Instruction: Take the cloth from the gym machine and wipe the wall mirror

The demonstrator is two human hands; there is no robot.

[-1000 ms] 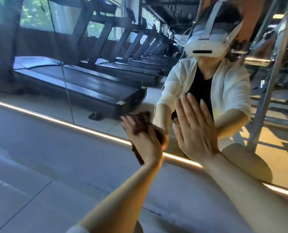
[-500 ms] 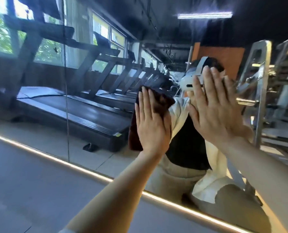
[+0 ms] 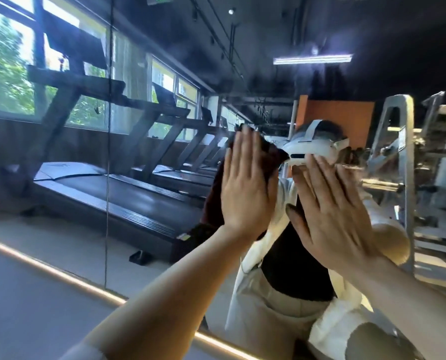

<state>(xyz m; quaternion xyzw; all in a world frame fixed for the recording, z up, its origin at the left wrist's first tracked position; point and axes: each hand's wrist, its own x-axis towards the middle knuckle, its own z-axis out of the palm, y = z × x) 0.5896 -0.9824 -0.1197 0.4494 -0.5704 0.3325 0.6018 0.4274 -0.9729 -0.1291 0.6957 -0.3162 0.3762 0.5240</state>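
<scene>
The wall mirror (image 3: 144,74) fills most of the head view. My left hand (image 3: 245,185) lies flat with straight fingers on a dark brown cloth (image 3: 212,201), pressing it against the glass at about head height. Most of the cloth is hidden behind the hand; its edges show at the left and top right. My right hand (image 3: 331,219) is flat on the bare glass just to the right, fingers straight, holding nothing.
A lit strip (image 3: 47,268) marks the mirror's bottom edge above the grey floor (image 3: 34,320). A vertical seam (image 3: 108,152) splits the mirror panels at left. Reflected treadmills (image 3: 128,193), a metal gym frame (image 3: 406,178) and my own reflection appear in the glass.
Both hands have travelled up the mirror from near its bottom strip to head height, the left carrying the cloth with it. The view has tilted upward.
</scene>
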